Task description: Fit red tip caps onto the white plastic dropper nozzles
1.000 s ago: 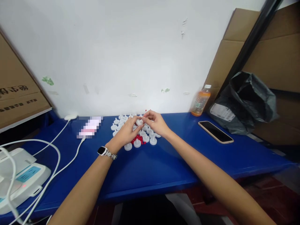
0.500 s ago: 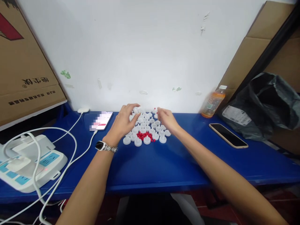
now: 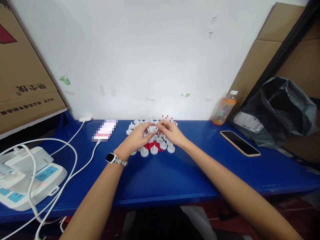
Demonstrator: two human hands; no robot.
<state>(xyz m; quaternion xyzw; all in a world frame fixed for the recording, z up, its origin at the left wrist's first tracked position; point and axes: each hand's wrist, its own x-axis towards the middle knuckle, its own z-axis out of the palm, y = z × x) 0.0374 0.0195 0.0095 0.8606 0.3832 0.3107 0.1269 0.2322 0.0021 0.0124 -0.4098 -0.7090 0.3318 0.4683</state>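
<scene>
My left hand (image 3: pixel 137 138) is curled over the middle of the group, thumb and fingers closed round a white nozzle cap (image 3: pixel 150 129). Right beside it, my right hand (image 3: pixel 174 134) pinches at the top of that cap; whatever sits between its fingertips is too small to make out. Around and under both hands stand several white nozzle caps (image 3: pixel 144 152), most with bare tips. At the back right, several caps carry red tips (image 3: pixel 167 117). A pile of small red tips (image 3: pixel 150 146) lies in front of my hands, partly hidden by the left one.
On the blue table (image 3: pixel 165 180), a phone (image 3: pixel 106 130) on a cable and a white power strip (image 3: pixel 50 178) lie at the left. To the right are an orange drink bottle (image 3: pixel 223 109), another phone (image 3: pixel 240 143) and a dark plastic bag (image 3: pixel 272 110). A white wall (image 3: pixel 150 60) rises behind.
My right hand has moved left from the back right of the caps to meet my left hand. The left hand, with the white nozzle cap, has come slightly nearer. The view has shifted a little.
</scene>
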